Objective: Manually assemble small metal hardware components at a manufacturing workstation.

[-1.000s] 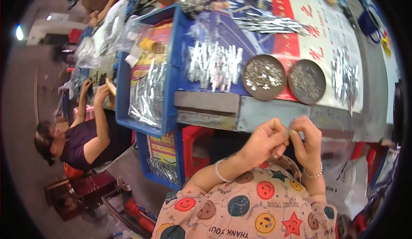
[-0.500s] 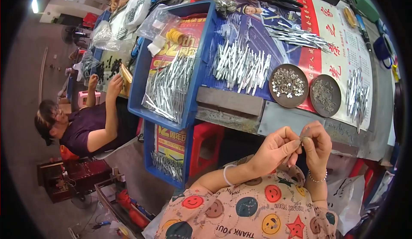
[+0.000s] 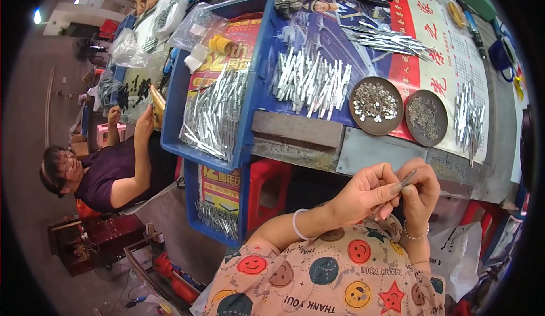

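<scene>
Slim, dull-grey metal strip (image 3: 409, 177), slanting, pinched between both hands, on the near side of the dish of discs (image 3: 372, 127). The left hand (image 3: 366, 194) and right hand (image 3: 421, 188) are each closed, thumb and forefinger on the strip. More of it shows than half a second earlier; fingers hide its near end. Beyond the dish, silvery strips (image 3: 392, 42) overlap, individually hard to distinguish.

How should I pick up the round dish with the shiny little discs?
I'd take the dish by its near rim, from the person's side: silvery strips lie at its left, another dish sits close at its right. It's shallow and open, so keep it level.
</scene>
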A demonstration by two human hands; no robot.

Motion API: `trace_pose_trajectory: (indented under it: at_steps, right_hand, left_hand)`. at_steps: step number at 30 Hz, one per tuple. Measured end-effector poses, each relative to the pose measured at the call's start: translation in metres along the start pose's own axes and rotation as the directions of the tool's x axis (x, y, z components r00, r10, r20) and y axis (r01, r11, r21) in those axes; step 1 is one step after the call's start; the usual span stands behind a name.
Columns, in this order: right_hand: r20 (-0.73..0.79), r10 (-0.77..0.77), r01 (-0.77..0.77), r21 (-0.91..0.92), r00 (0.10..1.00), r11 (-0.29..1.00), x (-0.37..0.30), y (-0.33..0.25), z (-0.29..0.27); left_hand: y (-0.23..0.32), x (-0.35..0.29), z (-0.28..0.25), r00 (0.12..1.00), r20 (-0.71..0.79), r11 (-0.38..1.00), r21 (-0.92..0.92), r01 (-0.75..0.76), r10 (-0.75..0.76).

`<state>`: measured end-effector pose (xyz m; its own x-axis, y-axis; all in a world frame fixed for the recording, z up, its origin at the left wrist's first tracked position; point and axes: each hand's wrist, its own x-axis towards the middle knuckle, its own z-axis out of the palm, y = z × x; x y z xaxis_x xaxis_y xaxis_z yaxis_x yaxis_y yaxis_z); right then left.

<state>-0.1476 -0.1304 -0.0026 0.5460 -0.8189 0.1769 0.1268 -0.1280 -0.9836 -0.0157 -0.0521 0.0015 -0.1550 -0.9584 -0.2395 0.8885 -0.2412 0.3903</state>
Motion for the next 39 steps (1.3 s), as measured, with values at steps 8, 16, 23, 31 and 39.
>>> trace_pose_trajectory:
  at_steps: [8, 16, 23, 31, 39]
  right_hand:
    - [0.310, 0.157, -0.254, 0.303, 0.938, 0.919, 0.016, 0.009, -0.011]
    - [0.453, 0.274, -0.327, 0.041, 0.848, 0.944, 0.027, 0.012, -0.014]
    - [0.263, 0.109, -0.008, -0.358, 0.959, 0.934, 0.046, 0.014, -0.005]
    - [0.346, -0.004, 0.294, -0.790, 0.938, 0.538, 0.073, 0.033, 0.007]
    - [0.408, 0.044, 0.334, -0.799, 0.912, 0.499, 0.076, 0.036, 0.014]
  left_hand:
    - [-0.002, -0.007, -0.005, 0.996, -0.085, 0.984, 0.176, -0.002, 0.017]
    - [-0.003, -0.015, -0.015, 0.952, -0.300, 0.949, 0.313, 0.038, 0.060]
    - [0.014, -0.020, -0.028, 0.937, -0.332, 0.966, 0.257, -0.018, 0.105]
    - [0.025, -0.027, -0.045, 0.936, -0.309, 0.974, 0.197, -0.109, 0.167]
    - [0.029, -0.030, -0.050, 0.932, -0.315, 0.972, 0.207, -0.115, 0.178]
